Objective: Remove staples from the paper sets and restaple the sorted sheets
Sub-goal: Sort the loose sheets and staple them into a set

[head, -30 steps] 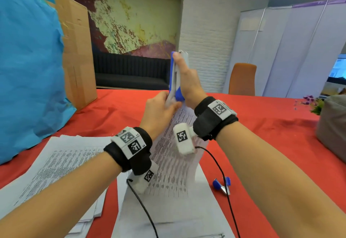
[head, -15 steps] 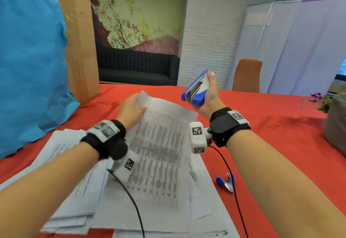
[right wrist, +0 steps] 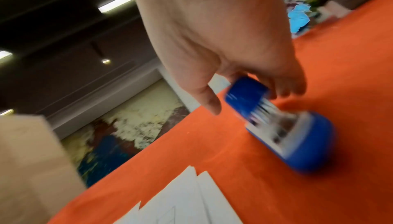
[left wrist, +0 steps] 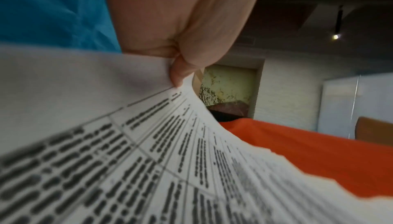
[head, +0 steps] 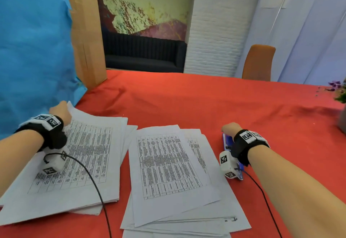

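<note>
Nothing here is actually legible; the sheets in the left stack and the middle stack carry printed tables, rows of dark text in ruled columns, but it's all smeared blobs, even up close from the left wrist camera; the wrist bands and the white camera blocks wear black-and-white square marker patterns, no letters; the blue stapler might have a logo, too blurred to tell.
</note>
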Available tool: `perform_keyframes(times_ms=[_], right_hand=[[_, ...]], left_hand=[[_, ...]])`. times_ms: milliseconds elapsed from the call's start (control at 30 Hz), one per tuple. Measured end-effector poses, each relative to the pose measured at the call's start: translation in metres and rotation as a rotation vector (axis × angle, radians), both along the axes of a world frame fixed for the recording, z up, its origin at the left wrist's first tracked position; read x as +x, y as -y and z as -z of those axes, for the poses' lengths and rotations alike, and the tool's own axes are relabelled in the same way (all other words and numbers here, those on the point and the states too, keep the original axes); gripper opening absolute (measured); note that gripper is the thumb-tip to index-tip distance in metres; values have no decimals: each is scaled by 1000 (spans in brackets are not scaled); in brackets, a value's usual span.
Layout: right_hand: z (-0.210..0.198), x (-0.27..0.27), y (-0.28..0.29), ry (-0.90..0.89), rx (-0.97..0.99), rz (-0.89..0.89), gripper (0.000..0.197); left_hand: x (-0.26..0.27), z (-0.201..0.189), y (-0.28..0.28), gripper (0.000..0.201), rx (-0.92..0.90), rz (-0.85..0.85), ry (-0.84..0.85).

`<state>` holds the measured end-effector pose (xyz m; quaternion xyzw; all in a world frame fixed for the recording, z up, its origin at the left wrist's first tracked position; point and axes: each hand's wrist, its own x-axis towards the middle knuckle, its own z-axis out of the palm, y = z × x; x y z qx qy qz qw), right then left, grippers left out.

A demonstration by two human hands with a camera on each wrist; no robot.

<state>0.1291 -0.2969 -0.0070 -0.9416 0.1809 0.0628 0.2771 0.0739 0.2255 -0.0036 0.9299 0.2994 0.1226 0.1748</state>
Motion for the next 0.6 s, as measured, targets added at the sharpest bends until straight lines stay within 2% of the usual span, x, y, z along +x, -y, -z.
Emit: perform_keyframes(times_ms=[33, 100, 133, 167, 200, 267, 300, 333, 467, 533, 600], right_hand=[[-5, 3, -7, 48, -106, 31, 43], [-17, 0, -29, 159, -129, 0, 40], [-20, -2, -41, 192, -67, -70, 31], [-22, -11, -56, 147, -19, -145, 20], [-20, -18, -69, 69, 26, -211, 19], [-10, -35, -88, -135, 99, -304, 27], [-7, -41, -94, -210, 98, -331, 39], [-3, -44, -97, -243, 77, -369, 49], [9, -51, -108, -272, -13, -412, 65], [14, -54, -111, -266, -24, -423, 62], [19, -55, -113, -262, 25, -401, 50]], left_hand=[[-3, 5, 6, 36, 26, -16, 9], [-6, 7, 31, 43, 89, 0, 77], [-9, 5, 50, 46, 82, 85, 85], [-13, 4, 69, 43, 26, 217, 63], [-17, 6, 91, 35, -103, 332, 13], [-34, 9, 133, 20, -497, 424, -198], [-43, 9, 151, 24, -660, 431, -302], [-50, 8, 165, 34, -744, 428, -372], [-53, 9, 185, 69, -697, 403, -417], [-51, 10, 190, 75, -694, 384, -414], [-51, 14, 192, 74, -717, 374, -402]])
